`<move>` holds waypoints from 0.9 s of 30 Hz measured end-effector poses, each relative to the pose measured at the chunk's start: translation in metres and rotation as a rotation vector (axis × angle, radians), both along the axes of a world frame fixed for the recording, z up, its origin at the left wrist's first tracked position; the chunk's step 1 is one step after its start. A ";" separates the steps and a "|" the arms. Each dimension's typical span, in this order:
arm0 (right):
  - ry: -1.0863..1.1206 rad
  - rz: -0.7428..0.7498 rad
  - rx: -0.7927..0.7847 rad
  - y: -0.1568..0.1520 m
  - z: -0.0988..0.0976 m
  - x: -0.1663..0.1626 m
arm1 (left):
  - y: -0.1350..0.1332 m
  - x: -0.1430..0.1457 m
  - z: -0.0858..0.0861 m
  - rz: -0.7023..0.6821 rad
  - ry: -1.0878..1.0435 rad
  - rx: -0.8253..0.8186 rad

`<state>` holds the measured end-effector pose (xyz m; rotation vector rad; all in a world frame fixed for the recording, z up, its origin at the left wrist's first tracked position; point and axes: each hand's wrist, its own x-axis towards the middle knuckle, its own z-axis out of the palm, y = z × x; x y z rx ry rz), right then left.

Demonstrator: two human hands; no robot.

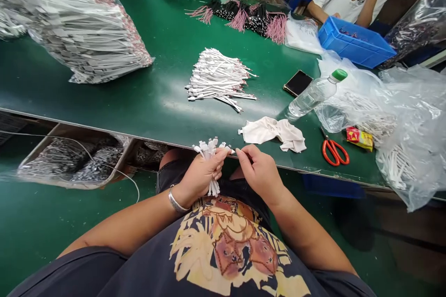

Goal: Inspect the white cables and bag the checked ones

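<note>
Green bench (149,102) lies at twelve o'clock; the left hand (199,178) clenches a light, flexible bundle of white cables (208,148) mid-length, while the right hand (259,171) pinches one thin strand (230,150) between its fingertips.

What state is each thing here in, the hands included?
Left hand: gripping a white cable bundle
Right hand: pinching a cable end
Water bottle: capped, on its side
Red-handled scissors: closed, lying flat
White cloth: crumpled
</note>
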<state>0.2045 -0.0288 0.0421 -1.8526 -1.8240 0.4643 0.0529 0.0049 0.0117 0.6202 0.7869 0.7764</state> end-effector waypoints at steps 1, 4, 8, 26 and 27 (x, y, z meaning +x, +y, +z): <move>-0.007 -0.005 -0.005 0.000 -0.001 -0.001 | 0.000 0.000 -0.001 -0.004 0.000 0.004; -0.020 -0.017 0.000 0.000 0.000 -0.001 | 0.001 0.001 -0.001 -0.008 0.010 0.011; -0.041 -0.025 -0.001 0.000 0.001 -0.002 | 0.000 0.002 -0.001 0.003 0.014 0.007; 0.781 0.099 -0.512 0.000 0.003 0.004 | -0.001 0.005 -0.006 0.025 0.019 0.044; 0.739 0.076 -0.463 0.000 0.003 0.004 | -0.001 0.005 -0.006 0.023 0.018 0.039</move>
